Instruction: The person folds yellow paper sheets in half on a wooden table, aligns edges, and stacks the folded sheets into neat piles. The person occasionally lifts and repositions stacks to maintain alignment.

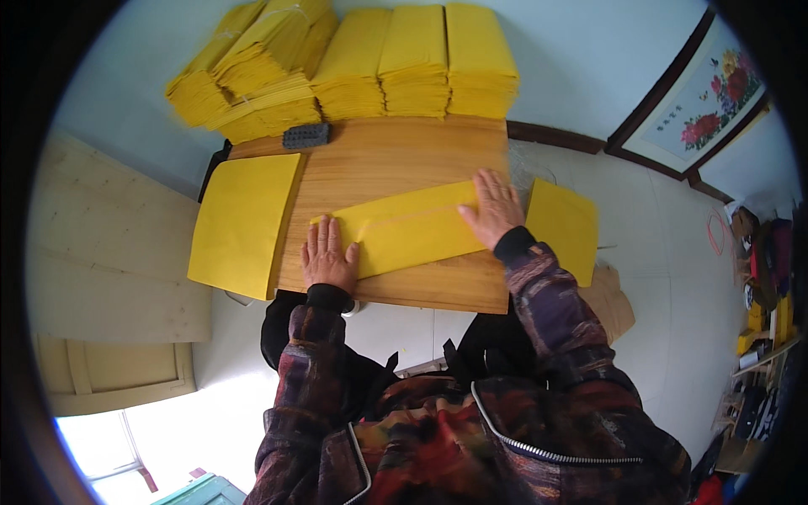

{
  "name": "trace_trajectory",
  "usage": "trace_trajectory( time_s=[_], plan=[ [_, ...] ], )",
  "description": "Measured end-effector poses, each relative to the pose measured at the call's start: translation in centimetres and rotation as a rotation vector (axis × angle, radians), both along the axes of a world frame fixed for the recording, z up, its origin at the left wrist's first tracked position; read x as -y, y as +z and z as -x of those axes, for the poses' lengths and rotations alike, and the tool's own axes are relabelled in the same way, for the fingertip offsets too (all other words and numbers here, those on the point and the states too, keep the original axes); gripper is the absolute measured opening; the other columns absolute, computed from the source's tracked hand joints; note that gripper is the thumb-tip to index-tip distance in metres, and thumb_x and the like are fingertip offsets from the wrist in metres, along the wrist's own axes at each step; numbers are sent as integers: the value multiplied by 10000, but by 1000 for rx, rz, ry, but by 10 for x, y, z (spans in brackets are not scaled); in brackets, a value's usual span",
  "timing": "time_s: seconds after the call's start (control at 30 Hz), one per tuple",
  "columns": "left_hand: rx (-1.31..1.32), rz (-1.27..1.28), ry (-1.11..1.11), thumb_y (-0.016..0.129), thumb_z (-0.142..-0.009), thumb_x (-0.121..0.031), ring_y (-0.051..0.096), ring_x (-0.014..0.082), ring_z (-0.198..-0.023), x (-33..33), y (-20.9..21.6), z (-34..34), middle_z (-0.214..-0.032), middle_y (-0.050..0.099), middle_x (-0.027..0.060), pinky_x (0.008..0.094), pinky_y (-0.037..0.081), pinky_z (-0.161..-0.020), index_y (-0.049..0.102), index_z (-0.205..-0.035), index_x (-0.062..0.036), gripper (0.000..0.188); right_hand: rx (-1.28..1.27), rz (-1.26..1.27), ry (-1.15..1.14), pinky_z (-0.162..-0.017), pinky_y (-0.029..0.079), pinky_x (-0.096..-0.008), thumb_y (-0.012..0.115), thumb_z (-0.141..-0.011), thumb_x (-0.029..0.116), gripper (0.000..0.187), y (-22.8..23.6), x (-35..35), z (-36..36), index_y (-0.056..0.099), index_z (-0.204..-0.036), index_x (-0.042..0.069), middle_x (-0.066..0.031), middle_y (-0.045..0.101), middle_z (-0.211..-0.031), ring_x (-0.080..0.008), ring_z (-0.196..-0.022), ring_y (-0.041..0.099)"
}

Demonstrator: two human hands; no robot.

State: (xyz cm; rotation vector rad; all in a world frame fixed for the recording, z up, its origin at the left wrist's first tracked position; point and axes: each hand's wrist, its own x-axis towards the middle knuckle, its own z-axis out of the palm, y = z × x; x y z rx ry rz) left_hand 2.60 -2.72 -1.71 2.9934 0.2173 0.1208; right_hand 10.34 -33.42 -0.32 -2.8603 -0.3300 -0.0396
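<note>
A long folded yellow paper sheet [417,231] lies aslant on the wooden table, its right end farther from me than its left. My left hand [329,257] rests flat on its left end, fingers stretched out. On the right end, my right hand [495,209] presses down with the palm, fingers extended and thumb spread. Neither hand grips anything. To the left, a stack of flat yellow sheets [244,223] sits at the table's edge. Another yellow sheet or stack [562,229] is just beyond the right edge.
Tall stacks of folded yellow paper [412,63] line the back of the wooden table [396,151], some tied with string. A dark grey textured block [305,135] lies before them. Pale wooden boards [118,244] stand left. A framed flower picture [703,97] and cluttered shelves [762,337] are right.
</note>
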Motion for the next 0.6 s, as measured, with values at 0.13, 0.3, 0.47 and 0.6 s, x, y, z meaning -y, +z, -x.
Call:
trace_trajectory(
  time_s=[0.13,0.3,0.47,0.6],
  plan=[
    [-5,35,17,451,-905,-427,184,264,-1429,4,5,1,-1542,244,50,466,145,-1144,313,-1454,-125,642,38,23,-89,-1144,140,-475,487,-921,423,666,15,-6,5,298,-1434,43,-101,253,-1523,-271,-1423,180],
    [11,43,25,445,-907,-427,192,283,-1424,13,8,7,-1536,255,71,477,152,-1138,319,-1448,-110,640,166,-57,329,-1105,196,-537,541,-876,327,564,5,-110,50,433,-1352,46,-103,358,-1464,-297,-1380,268],
    [14,23,29,451,-906,-420,202,293,-1419,15,8,19,-1527,270,88,477,157,-1133,328,-1438,-89,639,78,-81,369,-1125,154,-517,531,-889,412,630,-5,-135,50,384,-1397,71,-79,315,-1497,-253,-1397,245],
    [36,49,31,480,-893,-434,211,295,-1414,15,2,21,-1522,281,82,487,155,-1128,349,-1428,-89,650,47,33,173,-1146,118,-487,460,-908,463,684,-6,-70,23,317,-1444,62,-94,251,-1534,-241,-1428,183]
  ],
)
